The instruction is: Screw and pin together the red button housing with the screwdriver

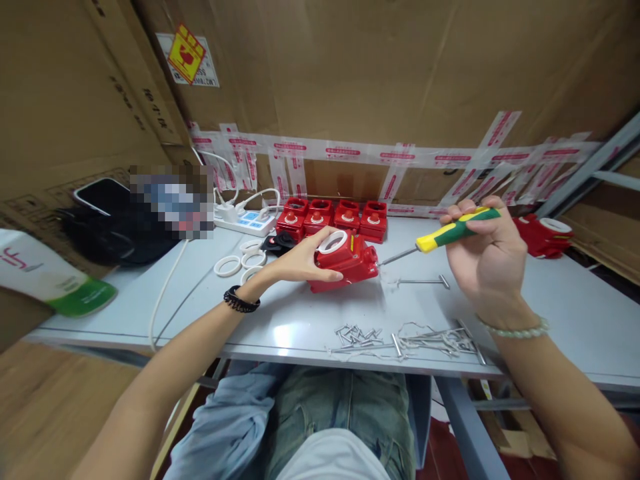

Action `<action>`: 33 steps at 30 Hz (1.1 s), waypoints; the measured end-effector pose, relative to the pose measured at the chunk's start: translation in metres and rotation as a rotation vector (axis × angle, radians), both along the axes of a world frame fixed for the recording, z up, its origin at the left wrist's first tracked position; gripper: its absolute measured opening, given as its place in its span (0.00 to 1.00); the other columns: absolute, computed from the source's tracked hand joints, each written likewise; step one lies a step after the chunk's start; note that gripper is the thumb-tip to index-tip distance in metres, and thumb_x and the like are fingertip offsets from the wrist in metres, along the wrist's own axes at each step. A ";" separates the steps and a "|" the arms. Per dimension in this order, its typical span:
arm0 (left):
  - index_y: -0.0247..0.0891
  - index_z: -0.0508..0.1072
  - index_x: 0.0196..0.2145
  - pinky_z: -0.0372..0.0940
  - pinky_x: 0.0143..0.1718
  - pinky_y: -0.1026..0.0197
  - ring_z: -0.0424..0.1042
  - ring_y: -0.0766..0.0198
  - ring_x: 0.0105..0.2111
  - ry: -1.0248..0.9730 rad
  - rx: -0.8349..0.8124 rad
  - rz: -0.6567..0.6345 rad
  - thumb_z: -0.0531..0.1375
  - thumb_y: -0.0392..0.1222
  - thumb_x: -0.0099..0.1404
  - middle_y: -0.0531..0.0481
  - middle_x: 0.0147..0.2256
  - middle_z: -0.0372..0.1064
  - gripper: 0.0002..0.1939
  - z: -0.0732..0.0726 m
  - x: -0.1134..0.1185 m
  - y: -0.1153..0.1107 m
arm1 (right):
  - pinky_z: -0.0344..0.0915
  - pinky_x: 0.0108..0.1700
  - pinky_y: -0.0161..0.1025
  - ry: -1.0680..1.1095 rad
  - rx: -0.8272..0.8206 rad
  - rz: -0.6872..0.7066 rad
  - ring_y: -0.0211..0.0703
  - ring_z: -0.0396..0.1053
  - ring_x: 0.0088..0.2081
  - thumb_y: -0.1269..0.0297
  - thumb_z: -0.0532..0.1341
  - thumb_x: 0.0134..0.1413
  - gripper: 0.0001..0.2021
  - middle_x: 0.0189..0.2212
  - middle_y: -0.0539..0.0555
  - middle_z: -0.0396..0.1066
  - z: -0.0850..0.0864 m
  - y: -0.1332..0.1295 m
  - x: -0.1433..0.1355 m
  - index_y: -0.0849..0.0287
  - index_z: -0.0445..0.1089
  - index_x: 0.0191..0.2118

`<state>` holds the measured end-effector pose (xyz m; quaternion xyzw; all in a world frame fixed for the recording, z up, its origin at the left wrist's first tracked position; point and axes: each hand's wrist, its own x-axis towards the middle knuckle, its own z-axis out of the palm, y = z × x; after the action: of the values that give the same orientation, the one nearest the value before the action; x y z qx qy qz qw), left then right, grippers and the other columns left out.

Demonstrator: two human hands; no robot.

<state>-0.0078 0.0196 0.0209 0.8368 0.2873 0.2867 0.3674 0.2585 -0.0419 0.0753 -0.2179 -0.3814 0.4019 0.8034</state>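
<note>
My left hand [305,263] grips a red housing [345,273] with a white ring [333,241] on its top, holding it on the table. In my right hand [487,260] is a screwdriver [453,230] with a yellow and green handle. Its metal shaft points left and down, with the tip at the right end of the red housing. Whether the tip sits in a screw is too small to tell. A T-shaped metal rod [423,281] lies just below the screwdriver.
Several red housings [317,217] stand in a row at the back, beside a power strip [250,221]. Another red housing [545,237] is at the right. White rings [227,266] lie to the left. Screws [357,335] and T-shaped rods [435,340] lie near the front edge.
</note>
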 end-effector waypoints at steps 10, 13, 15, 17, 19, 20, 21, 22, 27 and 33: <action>0.40 0.62 0.53 0.64 0.54 0.46 0.69 0.50 0.50 0.005 -0.001 -0.004 0.70 0.52 0.51 0.44 0.51 0.67 0.36 0.000 -0.001 0.002 | 0.65 0.42 0.35 -0.035 0.043 -0.010 0.32 0.65 0.32 0.80 0.58 0.30 0.17 0.27 0.44 0.61 -0.005 -0.001 -0.002 0.56 0.61 0.31; 0.40 0.62 0.54 0.64 0.52 0.47 0.70 0.51 0.49 0.018 0.000 0.019 0.70 0.52 0.51 0.44 0.50 0.67 0.36 -0.001 -0.003 0.005 | 0.65 0.43 0.36 -0.047 0.092 -0.028 0.32 0.65 0.32 0.80 0.58 0.31 0.17 0.28 0.44 0.62 -0.007 -0.003 -0.005 0.55 0.61 0.32; 0.40 0.62 0.55 0.65 0.52 0.48 0.70 0.51 0.48 0.011 -0.021 0.033 0.69 0.52 0.52 0.44 0.49 0.68 0.37 -0.001 -0.004 0.007 | 0.64 0.44 0.37 -0.077 0.126 -0.036 0.32 0.65 0.33 0.79 0.59 0.32 0.18 0.29 0.44 0.63 -0.007 -0.004 -0.007 0.54 0.62 0.33; 0.40 0.62 0.55 0.66 0.50 0.49 0.71 0.51 0.48 -0.001 -0.058 0.033 0.69 0.52 0.52 0.44 0.49 0.68 0.37 -0.001 -0.006 0.008 | 0.65 0.44 0.38 -0.116 0.154 -0.029 0.33 0.65 0.33 0.79 0.59 0.32 0.18 0.29 0.43 0.63 -0.007 -0.006 -0.008 0.53 0.62 0.33; 0.40 0.62 0.55 0.66 0.50 0.50 0.71 0.51 0.49 -0.011 -0.104 0.013 0.70 0.52 0.52 0.44 0.50 0.69 0.36 0.000 -0.006 0.008 | 0.65 0.44 0.38 -0.155 0.176 -0.001 0.34 0.66 0.32 0.79 0.59 0.31 0.17 0.27 0.44 0.63 -0.005 -0.007 -0.009 0.53 0.61 0.32; 0.40 0.62 0.55 0.66 0.49 0.51 0.71 0.51 0.49 -0.013 -0.130 0.002 0.70 0.52 0.52 0.43 0.50 0.69 0.36 0.001 -0.006 0.008 | 0.65 0.43 0.38 -0.170 0.188 0.021 0.34 0.66 0.31 0.78 0.59 0.31 0.17 0.26 0.44 0.63 -0.005 -0.007 -0.009 0.53 0.61 0.32; 0.39 0.62 0.55 0.67 0.49 0.51 0.71 0.50 0.49 -0.015 -0.155 -0.007 0.70 0.52 0.52 0.43 0.50 0.69 0.36 0.002 -0.007 0.007 | 0.66 0.43 0.38 -0.185 0.198 0.043 0.34 0.66 0.30 0.78 0.58 0.31 0.16 0.25 0.44 0.63 -0.004 -0.008 -0.008 0.53 0.61 0.31; 0.39 0.62 0.54 0.67 0.49 0.50 0.71 0.50 0.49 -0.017 -0.178 -0.014 0.70 0.52 0.51 0.42 0.51 0.69 0.36 0.002 -0.007 0.007 | 0.66 0.42 0.39 -0.201 0.205 0.061 0.35 0.66 0.30 0.78 0.58 0.31 0.16 0.25 0.44 0.64 -0.004 -0.008 -0.008 0.53 0.61 0.30; 0.39 0.62 0.54 0.67 0.47 0.50 0.71 0.50 0.49 -0.024 -0.222 -0.027 0.70 0.52 0.51 0.42 0.51 0.69 0.36 0.004 -0.008 0.007 | 0.67 0.42 0.43 -0.349 0.305 0.028 0.40 0.70 0.32 0.77 0.58 0.36 0.14 0.27 0.46 0.70 -0.006 -0.005 -0.002 0.52 0.65 0.32; 0.39 0.64 0.54 0.67 0.49 0.50 0.72 0.51 0.48 -0.028 -0.140 0.003 0.70 0.52 0.50 0.43 0.50 0.70 0.37 0.002 -0.010 0.012 | 0.69 0.32 0.41 -0.769 0.229 -0.396 0.41 0.73 0.27 0.68 0.67 0.47 0.08 0.26 0.48 0.73 -0.010 0.001 0.011 0.54 0.71 0.36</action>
<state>-0.0180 0.0313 0.0225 0.8044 0.3029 0.2784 0.4286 0.2691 -0.0405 0.0651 -0.3298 -0.6455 0.0853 0.6836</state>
